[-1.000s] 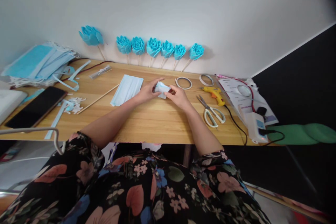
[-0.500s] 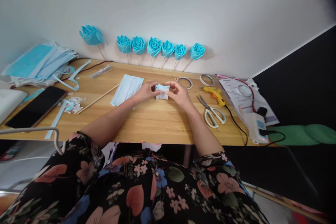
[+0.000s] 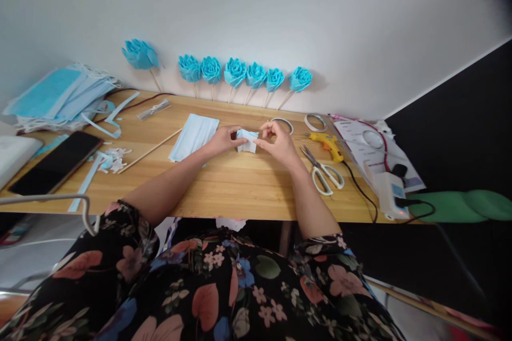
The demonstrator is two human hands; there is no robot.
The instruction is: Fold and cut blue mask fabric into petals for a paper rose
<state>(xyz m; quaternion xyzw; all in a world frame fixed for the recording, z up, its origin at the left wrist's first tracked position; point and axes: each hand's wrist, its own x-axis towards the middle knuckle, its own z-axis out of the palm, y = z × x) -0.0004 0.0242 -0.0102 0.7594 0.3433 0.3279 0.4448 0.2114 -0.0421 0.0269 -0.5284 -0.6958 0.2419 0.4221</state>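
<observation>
Wooden desk (image 3: 240,186): right of the flat mask (image 3: 194,137), the left hand (image 3: 226,139) pinches a small folded piece (image 3: 248,144), blue edge facing the wall (image 3: 256,5), long axis unclear; the right hand (image 3: 280,145) hovers half-open alongside.

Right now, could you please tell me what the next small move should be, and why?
Perhaps the right hand should pinch the right edge of the small pale piece: the left hand grips that piece by its left side, while the right hand's thumb and fingers stand parted by its right edge.
</observation>
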